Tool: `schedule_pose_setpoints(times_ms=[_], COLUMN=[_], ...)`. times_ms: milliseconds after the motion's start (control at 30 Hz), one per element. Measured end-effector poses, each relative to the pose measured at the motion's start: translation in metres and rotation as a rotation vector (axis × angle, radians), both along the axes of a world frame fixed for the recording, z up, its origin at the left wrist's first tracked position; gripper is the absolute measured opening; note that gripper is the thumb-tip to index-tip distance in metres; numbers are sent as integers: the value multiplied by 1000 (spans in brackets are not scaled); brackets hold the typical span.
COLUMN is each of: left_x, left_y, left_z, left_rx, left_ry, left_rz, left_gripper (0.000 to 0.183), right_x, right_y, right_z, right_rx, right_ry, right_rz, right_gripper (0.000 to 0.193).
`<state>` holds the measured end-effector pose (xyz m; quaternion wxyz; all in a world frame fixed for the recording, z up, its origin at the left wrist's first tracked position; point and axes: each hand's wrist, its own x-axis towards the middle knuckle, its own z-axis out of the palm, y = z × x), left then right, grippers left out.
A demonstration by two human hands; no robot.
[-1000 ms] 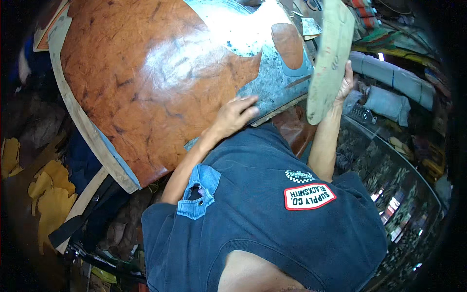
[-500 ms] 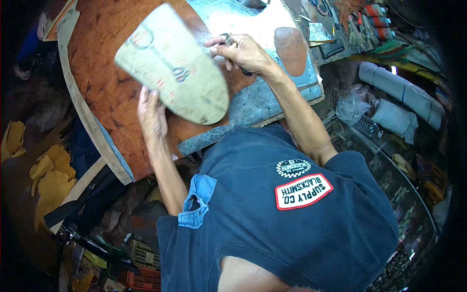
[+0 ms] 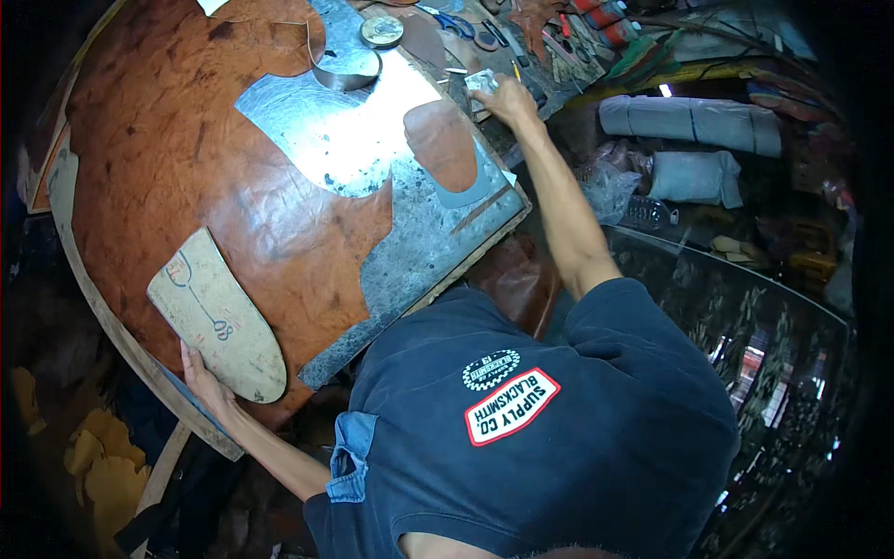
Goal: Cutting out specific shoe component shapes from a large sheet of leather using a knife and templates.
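Observation:
A pale, tongue-shaped template (image 3: pixel 219 321) with blue and red pen marks lies at or just above the near left part of a large brown leather hide (image 3: pixel 279 219). My left hand (image 3: pixel 209 387) grips its lower left edge, with the fingers along the rim. Stretched out to the far right, my right hand (image 3: pixel 510 102) is over a side bench, beside a small pale sheet (image 3: pixel 480 81). Its fingers look curled, and what they hold is hidden. A yellow pencil (image 3: pixel 517 71) shows just past that hand.
A mottled grey board (image 3: pixel 428 224) shows beneath the cut hide. A round tin-like weight (image 3: pixel 382 32) sits at its far side. Blue-handled scissors (image 3: pixel 453 22) lie on the side bench. A wooden rail (image 3: pixel 121 307) borders the left, and wrapped rolls (image 3: pixel 689 126) lie at right.
The template has come down toward the hide's near left with my left hand. My right hand, which held a dark-handled tool beside the template, has moved to the side bench. The view has shifted.

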<state>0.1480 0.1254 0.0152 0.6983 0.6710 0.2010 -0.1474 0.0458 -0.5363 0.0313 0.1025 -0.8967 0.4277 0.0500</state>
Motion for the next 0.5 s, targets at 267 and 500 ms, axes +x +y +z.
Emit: schedule_pose_setpoints(times_ms=[267,500], left_x=[3,1], left_y=[25,20], left_z=[-26,-16], left_rx=[384,840], left_ry=[-11,-169], left_rz=[24,-223], left_gripper=[43,44], right_x=[21,17], right_y=[-30,-49], right_z=[-15,-15], right_rx=[44,-19], right_ry=[152,16], right_rz=[82,133], right_gripper=[94,89])
